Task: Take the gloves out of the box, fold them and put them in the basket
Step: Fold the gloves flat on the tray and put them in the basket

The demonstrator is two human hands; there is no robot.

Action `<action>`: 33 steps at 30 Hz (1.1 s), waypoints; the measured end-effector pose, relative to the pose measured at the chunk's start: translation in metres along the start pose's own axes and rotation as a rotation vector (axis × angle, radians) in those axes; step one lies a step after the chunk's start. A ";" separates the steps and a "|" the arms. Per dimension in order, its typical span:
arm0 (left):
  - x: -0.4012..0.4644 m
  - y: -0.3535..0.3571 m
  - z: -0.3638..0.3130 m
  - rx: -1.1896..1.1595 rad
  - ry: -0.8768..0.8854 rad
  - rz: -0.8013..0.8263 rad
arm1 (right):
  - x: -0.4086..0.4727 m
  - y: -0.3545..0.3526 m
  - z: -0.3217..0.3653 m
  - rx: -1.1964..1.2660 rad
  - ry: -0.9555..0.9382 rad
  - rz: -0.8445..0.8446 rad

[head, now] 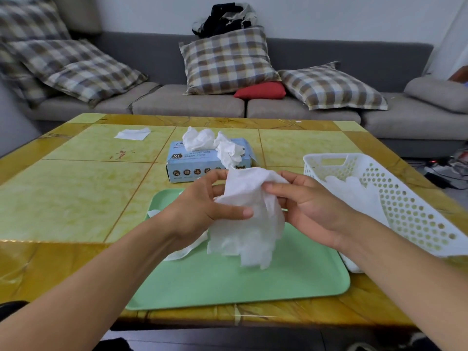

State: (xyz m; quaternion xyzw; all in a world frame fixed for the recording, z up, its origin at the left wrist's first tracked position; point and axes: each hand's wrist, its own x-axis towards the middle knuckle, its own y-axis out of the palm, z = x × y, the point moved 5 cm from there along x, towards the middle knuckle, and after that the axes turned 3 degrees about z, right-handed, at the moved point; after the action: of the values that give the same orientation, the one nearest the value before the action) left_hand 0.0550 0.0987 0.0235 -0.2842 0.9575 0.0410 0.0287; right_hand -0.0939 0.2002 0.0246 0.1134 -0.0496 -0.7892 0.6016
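A white glove [249, 219] hangs crumpled above the green tray [228, 287], its fingers pointing down. My left hand [202, 206] pinches its left side and my right hand [306, 206] pinches its upper right edge. Behind them stands the light blue glove box [202, 164], with more white gloves [210, 141] bulging out of its top. The white perforated basket [395, 198] sits to the right and holds white gloves [354, 191] inside. Another white glove [182, 252] lies partly on the tray under my left wrist.
The yellow-green tiled table [76, 198] carries a flat white glove [133, 134] at the back left. A grey sofa [190, 102] with checked cushions stands behind the table. Cables lie on the floor at the far right.
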 end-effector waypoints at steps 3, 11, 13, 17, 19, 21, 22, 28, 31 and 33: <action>-0.001 0.002 0.003 -0.034 -0.060 0.118 | -0.004 -0.002 0.009 0.067 0.025 0.031; 0.000 0.000 -0.004 -0.103 -0.055 0.069 | -0.010 0.004 0.005 0.184 0.177 0.089; 0.001 -0.002 -0.002 -0.128 -0.032 0.023 | -0.011 0.011 0.002 0.183 0.175 0.186; 0.004 -0.002 -0.004 -0.099 0.071 -0.096 | -0.008 0.010 0.006 0.138 0.008 0.078; 0.004 -0.006 -0.007 -0.019 0.132 -0.229 | -0.007 0.007 0.013 0.140 -0.097 0.018; 0.004 -0.009 -0.009 0.017 0.154 -0.318 | -0.008 0.006 0.020 0.133 -0.162 -0.028; 0.004 -0.008 -0.009 0.025 0.151 -0.342 | -0.009 0.006 0.022 0.136 -0.175 -0.044; -0.010 -0.008 -0.017 0.281 0.296 -0.569 | -0.010 0.008 0.011 0.091 -0.192 -0.174; -0.005 0.020 -0.008 -0.046 0.151 -0.057 | -0.012 0.022 0.008 -0.139 -0.217 -0.035; -0.005 0.029 -0.005 -0.168 0.097 0.095 | -0.017 0.035 0.006 -0.405 -0.187 0.161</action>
State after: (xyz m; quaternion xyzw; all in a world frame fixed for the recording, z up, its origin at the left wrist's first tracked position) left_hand 0.0431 0.1256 0.0307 -0.2413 0.9634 0.1084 -0.0435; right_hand -0.0578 0.2066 0.0404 -0.0877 0.0454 -0.7396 0.6658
